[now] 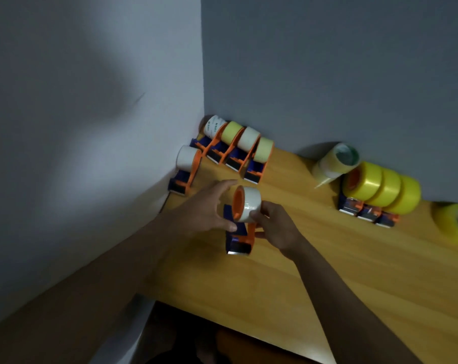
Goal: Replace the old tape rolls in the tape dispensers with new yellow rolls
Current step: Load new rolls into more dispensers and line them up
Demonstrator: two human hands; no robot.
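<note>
An orange and blue tape dispenser (239, 239) stands on the wooden table (327, 258) in front of me, with an old white tape roll (250, 204) on its orange hub. My left hand (209, 208) curls round the left side of the roll and dispenser, thumb low near the blue body. My right hand (277, 227) pinches the roll's right side with its fingertips. Three dispensers with new yellow rolls (380, 187) stand at the right against the wall.
Several dispensers with white and pale yellow rolls (238, 143) line the corner, and one more dispenser (187, 164) stands by the left wall. Stacked loose rolls (335, 161) lean on the back wall. A loose yellow roll (456, 222) lies at the far right.
</note>
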